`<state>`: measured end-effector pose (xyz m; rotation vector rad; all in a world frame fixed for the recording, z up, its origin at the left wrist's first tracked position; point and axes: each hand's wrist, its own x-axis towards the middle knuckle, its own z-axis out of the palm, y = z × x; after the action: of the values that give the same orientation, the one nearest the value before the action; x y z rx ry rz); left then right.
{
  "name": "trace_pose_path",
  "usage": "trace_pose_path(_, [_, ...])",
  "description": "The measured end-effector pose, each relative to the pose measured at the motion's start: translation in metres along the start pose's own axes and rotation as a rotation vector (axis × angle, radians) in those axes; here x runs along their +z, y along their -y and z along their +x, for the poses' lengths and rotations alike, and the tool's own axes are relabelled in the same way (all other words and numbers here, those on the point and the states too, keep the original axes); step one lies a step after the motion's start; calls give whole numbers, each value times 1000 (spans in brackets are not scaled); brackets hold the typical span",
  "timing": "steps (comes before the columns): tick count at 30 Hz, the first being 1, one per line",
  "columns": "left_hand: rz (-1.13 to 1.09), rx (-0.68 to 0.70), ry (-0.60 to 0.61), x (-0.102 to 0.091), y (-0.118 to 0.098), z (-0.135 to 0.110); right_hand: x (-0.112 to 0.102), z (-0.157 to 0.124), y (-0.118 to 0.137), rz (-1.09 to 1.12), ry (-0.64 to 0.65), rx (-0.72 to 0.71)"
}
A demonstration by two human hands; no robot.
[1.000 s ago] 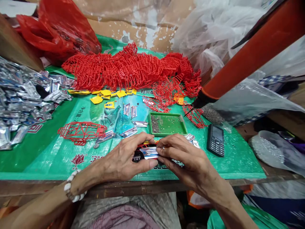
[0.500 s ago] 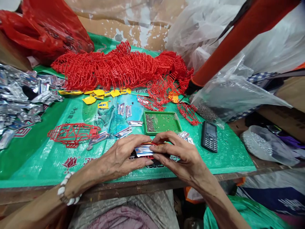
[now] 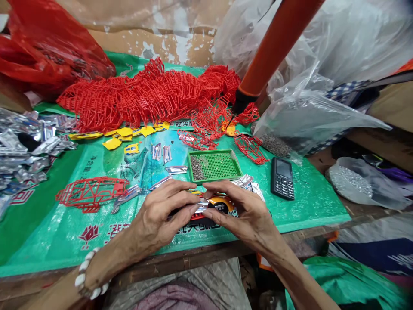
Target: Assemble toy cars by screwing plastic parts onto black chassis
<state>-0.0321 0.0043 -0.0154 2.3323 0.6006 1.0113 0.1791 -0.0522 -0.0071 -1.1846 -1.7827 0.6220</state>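
Jointly, the left hand (image 3: 163, 204) and right hand (image 3: 248, 210) clasp a red-and-yellow assembly (image 3: 227, 201) from opposite ends, thumbs flanking its silver piece (image 3: 202, 206); a green tray (image 3: 222, 164) lies just beyond.

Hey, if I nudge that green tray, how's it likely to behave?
The green tray is low and wide, so it will probably slide rather than tip. Small metal pieces crowd its left end, so that side may feel heavier. They look loose, so a hard jolt could scatter them.
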Motion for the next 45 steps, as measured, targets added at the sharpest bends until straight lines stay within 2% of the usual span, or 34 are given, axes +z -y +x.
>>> trace_pose_path(6, [246,203,-18,-6,-3,7,-4,-8,-5,110,27,99])
trace_pose_path(11, [343,283,3,-5,-7,8,3,-16,-10,184,-88,187])
trace_pose_path(13, [341,269,39,-6,-11,8,6,-16,-11,186,-112,171])
trace_pose_path(17, [278,184,126,-9,-16,11,7,-14,-11,186,-133,49])
trace_pose_path(21, [208,185,171,-10,-13,14,6,-12,-11,174,-148,-16])
trace_pose_path(26, [130,142,64,-2,-12,14,8,-12,-13,155,-153,-39])
trace_pose_path(30, [190,111,4,1,-15,14,10,-13,-15,134,-168,-58])
trace_pose_path(35, [98,12,50,-1,-12,19,9,-13,-16,119,-152,-84])
trace_pose_path(38, [61,24,41,1,-11,20,9,-13,-16,121,-138,-77])
trace_pose_path(43, [97,77,-58,7,-13,18,10,-14,-16,142,-140,-72])
trace_pose_path(45, [98,84,-61,7,-15,18,10,-14,-17,152,-142,-70])
